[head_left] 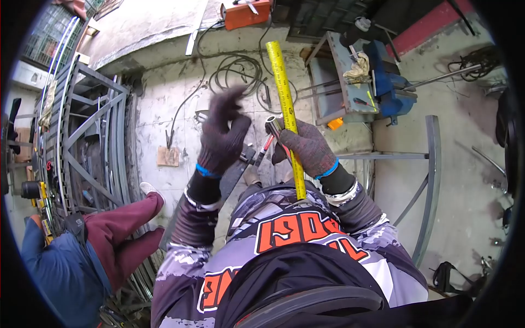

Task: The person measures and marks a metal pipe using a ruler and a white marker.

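My left hand, in a dark knitted glove with a blue cuff, is raised left of centre. Its fingers are apart, a little blurred, and nothing is in them. In my right hand, gloved the same way, are a yellow measuring tape and a short metal tube. The tape blade stretches from my lap up past the hand, over the floor. Between the hands, a red and black marker slants beside the tube. Below it, a grey metal bar runs down toward the left.
Metal frames stand at left, near a person in blue and maroon. Coiled cable lies on the floor ahead, below an orange box. A workbench with a blue vise stands upper right. A steel frame is at right.
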`<state>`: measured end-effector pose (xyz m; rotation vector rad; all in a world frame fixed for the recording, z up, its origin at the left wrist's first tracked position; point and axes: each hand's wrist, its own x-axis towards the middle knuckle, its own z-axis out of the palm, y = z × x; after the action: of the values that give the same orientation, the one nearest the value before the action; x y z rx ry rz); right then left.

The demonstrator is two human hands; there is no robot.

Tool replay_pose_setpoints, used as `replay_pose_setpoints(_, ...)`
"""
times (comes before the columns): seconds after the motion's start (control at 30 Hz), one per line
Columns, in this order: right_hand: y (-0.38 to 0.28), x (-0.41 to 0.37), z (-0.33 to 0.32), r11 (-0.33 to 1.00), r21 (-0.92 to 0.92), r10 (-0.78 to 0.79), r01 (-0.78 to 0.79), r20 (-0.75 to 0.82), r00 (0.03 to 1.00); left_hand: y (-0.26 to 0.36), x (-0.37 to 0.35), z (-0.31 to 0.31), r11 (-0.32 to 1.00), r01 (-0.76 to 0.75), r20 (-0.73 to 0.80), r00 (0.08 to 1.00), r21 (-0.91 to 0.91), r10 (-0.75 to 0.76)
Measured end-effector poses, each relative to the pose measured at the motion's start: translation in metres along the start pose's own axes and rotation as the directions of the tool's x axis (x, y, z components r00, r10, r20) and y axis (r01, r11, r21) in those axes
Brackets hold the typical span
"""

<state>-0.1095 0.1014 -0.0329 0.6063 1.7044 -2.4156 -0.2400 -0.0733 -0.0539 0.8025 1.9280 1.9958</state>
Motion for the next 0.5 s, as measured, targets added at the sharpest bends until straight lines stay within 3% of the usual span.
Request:
replay_pose_setpoints(0.03, -0.003, 0.0, 0.002, 0.999, -0.009, 0.032, -0.031, 0.03, 0.999, 0.02, 0.019, -0.002, 0.901, -0.268, 0.017, 0.96, 0.341, 0.279)
replay_pose_setpoints(0.07, -0.004, 0.001, 0.005, 0.999, -0.011, 0.037, -0.036, 0.038, 0.999, 0.044, 0.036, -0.003, 0.625, -0.471, 0.13, 0.85, 0.622, 0.511)
replay_pose_setpoints(0.13, -0.005, 0.0, 0.008, 0.99, -0.131, 0.057, -0.046, 0.08, 0.995, 0.081, 0.055, 0.002, 0.267, -0.629, 0.456, 0.739, 0.73, 0.497)
replay_pose_setpoints(0.17, -0.006, 0.0, 0.008, 0.989, -0.136, 0.063, -0.051, 0.086, 0.994, 0.08, 0.059, 0.009, 0.195, -0.704, 0.549, 0.67, 0.682, 0.499)
replay_pose_setpoints(0.2, -0.009, 0.001, 0.008, 0.962, -0.27, 0.081, -0.052, 0.1, 0.992, 0.08, 0.063, 0.015, 0.141, -0.76, 0.614, 0.607, 0.635, 0.505)
replay_pose_setpoints(0.23, -0.011, 0.002, 0.007, 0.917, -0.397, 0.097, -0.045, 0.111, 0.989, 0.083, 0.067, 0.017, 0.155, -0.781, 0.716, 0.618, 0.604, 0.324)
replay_pose_setpoints(0.27, -0.009, 0.003, 0.006, 0.916, -0.399, 0.093, -0.039, 0.116, 0.989, 0.091, 0.072, 0.018, 0.175, -0.801, 0.793, 0.595, 0.572, 0.131)
replay_pose_setpoints(0.3, -0.005, 0.005, 0.003, 0.911, -0.411, 0.078, -0.031, 0.098, 0.992, 0.097, 0.077, 0.017, 0.166, -0.803, 0.794, 0.593, 0.572, 0.132)
replay_pose_setpoints(0.37, -0.002, 0.007, -0.002, 0.911, -0.412, 0.048, -0.017, 0.065, 0.997, 0.105, 0.089, 0.015, 0.126, -0.784, 0.792, 0.59, 0.608, -0.156)
replay_pose_setpoints(0.47, -0.003, 0.003, -0.013, 0.943, -0.312, -0.097, 0.115, 0.074, 0.993, 0.1, 0.093, -0.013, 0.172, -0.773, 0.748, 0.634, 0.61, 0.196)
replay_pose_setpoints(0.5, -0.004, 0.0, -0.019, 0.883, -0.412, -0.217, 0.226, 0.071, 0.974, 0.108, 0.09, -0.02, 0.168, -0.73, 0.719, 0.683, 0.662, 0.129)
